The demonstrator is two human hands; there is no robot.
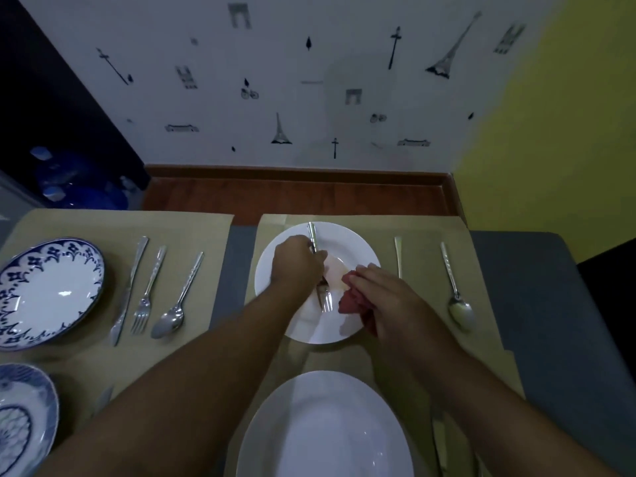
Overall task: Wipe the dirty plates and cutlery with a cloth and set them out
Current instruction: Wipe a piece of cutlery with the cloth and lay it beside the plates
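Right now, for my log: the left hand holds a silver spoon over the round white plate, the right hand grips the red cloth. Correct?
No: in the head view the left hand holds a silver fork over the round white plate; the right hand grips the red cloth.

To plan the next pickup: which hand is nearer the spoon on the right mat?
Right. The right hand, holding the cloth, is just left of the spoon; the left hand, holding a fork, is farther left.
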